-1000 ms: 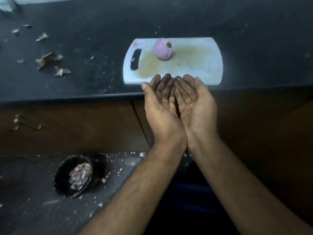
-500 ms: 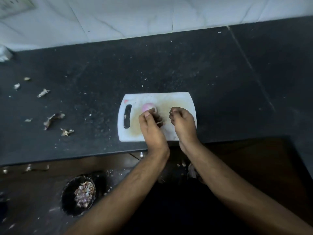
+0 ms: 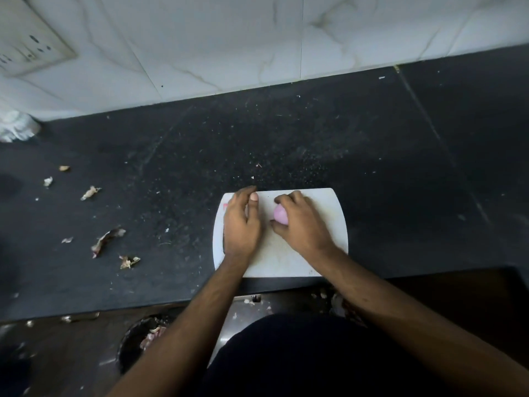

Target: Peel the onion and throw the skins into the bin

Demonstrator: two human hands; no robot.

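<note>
Two hands on a white cutting board, the right one holding a peeled onion.

The onion (image 3: 280, 214) is pale pink, smooth and without dry skin; it sits on the cutting board (image 3: 329, 224), toward 12 o'clock of the board's middle. The right hand (image 3: 303, 224) covers it from 3 o'clock, its fingers and thumb curled around it. The left hand (image 3: 240, 224) lies on the board at 9 o'clock of the onion, fingers nearly straight, holding nothing. Dry skin pieces (image 3: 107, 240) lie on the black counter (image 3: 286, 138) at 9 o'clock of the board. The bin (image 3: 134, 345) with skins inside stands below the counter edge, at 7 o'clock. I cannot read any writing or brand.
</note>
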